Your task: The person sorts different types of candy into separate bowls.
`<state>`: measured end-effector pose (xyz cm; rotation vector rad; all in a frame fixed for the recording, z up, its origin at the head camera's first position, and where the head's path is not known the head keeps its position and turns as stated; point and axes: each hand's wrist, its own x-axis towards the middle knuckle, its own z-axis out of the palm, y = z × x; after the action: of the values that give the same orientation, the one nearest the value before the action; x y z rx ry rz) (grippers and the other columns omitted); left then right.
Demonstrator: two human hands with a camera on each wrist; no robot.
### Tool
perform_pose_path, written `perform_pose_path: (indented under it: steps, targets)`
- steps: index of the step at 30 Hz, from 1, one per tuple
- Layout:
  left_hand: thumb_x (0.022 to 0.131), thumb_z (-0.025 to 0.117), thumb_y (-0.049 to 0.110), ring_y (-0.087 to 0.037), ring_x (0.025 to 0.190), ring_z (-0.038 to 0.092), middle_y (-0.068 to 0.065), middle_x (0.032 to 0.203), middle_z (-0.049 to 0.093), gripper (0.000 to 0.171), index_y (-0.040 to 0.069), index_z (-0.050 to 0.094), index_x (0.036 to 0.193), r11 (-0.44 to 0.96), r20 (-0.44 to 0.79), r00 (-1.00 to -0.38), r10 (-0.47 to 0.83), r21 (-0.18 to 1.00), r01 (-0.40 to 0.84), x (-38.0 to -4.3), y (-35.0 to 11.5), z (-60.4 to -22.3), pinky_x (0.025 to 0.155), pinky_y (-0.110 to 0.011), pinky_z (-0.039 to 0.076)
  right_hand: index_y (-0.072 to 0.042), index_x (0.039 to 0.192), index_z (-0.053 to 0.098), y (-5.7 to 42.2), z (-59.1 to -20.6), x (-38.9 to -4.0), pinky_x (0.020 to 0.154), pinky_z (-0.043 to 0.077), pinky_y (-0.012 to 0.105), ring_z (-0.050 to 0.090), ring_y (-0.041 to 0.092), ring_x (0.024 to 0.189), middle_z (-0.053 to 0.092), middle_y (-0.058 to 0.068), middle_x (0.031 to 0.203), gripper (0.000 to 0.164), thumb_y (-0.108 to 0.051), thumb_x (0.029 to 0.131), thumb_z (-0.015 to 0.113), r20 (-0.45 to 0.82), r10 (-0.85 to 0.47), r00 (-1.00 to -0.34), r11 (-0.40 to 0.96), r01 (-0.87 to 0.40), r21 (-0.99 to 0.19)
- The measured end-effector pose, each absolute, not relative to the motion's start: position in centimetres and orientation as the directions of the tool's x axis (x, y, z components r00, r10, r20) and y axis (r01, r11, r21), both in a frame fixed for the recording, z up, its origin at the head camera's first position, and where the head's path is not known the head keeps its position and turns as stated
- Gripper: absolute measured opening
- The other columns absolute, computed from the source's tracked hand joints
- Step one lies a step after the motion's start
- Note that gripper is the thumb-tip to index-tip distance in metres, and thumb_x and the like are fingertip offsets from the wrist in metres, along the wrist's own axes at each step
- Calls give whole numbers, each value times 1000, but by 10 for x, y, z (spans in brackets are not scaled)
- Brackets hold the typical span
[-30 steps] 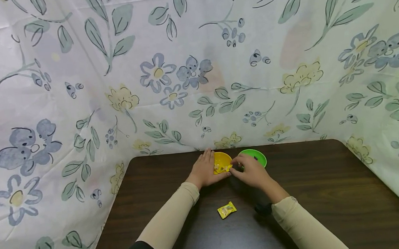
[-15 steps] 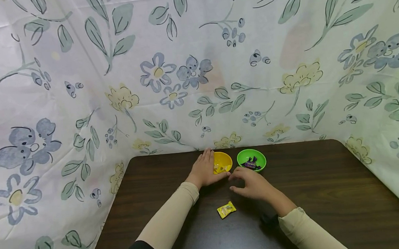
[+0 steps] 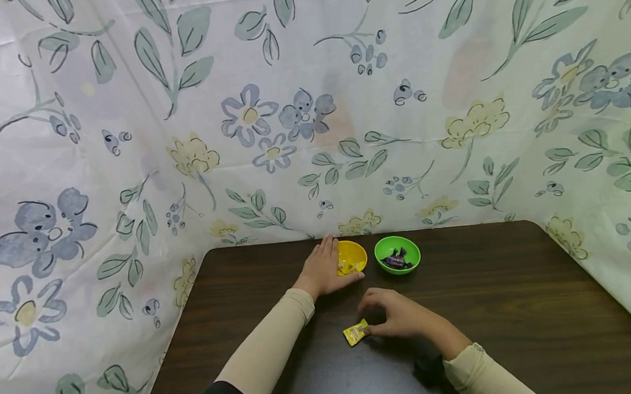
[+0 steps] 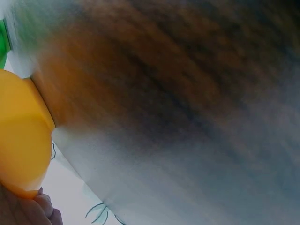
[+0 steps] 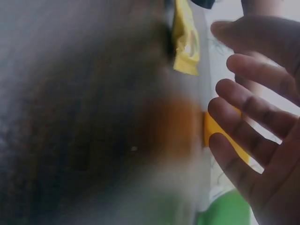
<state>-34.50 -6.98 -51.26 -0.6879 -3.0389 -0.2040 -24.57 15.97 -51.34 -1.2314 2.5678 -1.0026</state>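
My left hand (image 3: 323,268) rests against the near left side of a yellow bowl (image 3: 356,251), its fingers straight along the side and its thumb stretched across the front. Several yellow-wrapped candies (image 3: 349,266) lie in that bowl, partly hidden by the hand. In the left wrist view, the yellow bowl (image 4: 23,131) stands above the fingers (image 4: 43,204). My right hand (image 3: 403,316) is at a single yellow-wrapped candy (image 3: 354,334) on the table. The right wrist view shows relaxed, spread fingers with a small gap to this candy (image 5: 186,44).
A green bowl (image 3: 385,246) with purple-wrapped candies (image 3: 397,259) stands right of the yellow bowl, near the back edge of the dark wooden table (image 3: 521,305). Floral cloth (image 3: 304,191) hangs behind the table and at both sides.
My right hand has drawn back from the rim of the yellow bowl toward the near side, down to the single candy, uncovering the green bowl. The left hand stays in place.
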Motion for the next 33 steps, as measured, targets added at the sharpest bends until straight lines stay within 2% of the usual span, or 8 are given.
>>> perform_pose_path:
  steps: [5,18,27,33]
  targets:
    - [91,36,92,-28,166,19,-18,177,19,121,1,21,169,893,45,-902,430,128,432,-344,-70,-512,134,-43,20,-13,115,76,161,-518,-242,87,56,30,64,14,97,69,-2,112,25,-20,92,83,139,-727,-673,461,-628,-627]
    - [90,33,94,-28,166,18,-19,177,19,122,1,21,169,895,44,-902,429,113,432,-345,-70,-513,135,-43,19,-15,119,77,157,-523,-238,94,57,34,65,12,103,69,-4,114,33,-25,89,87,113,-722,-682,491,-621,-611]
    - [90,34,93,-28,166,19,-18,177,19,121,2,22,169,896,49,-904,424,121,427,-345,-70,-513,134,-44,19,-21,119,78,153,-523,-236,98,55,36,62,11,108,66,-11,114,31,-24,89,86,84,-713,-696,538,-621,-570]
    - [91,34,92,-28,166,18,-18,178,18,120,2,20,169,897,45,-905,424,121,426,-345,-70,-513,134,-44,19,-20,116,78,151,-523,-235,98,55,36,61,11,108,66,-11,113,29,-23,88,86,84,-715,-694,542,-626,-561]
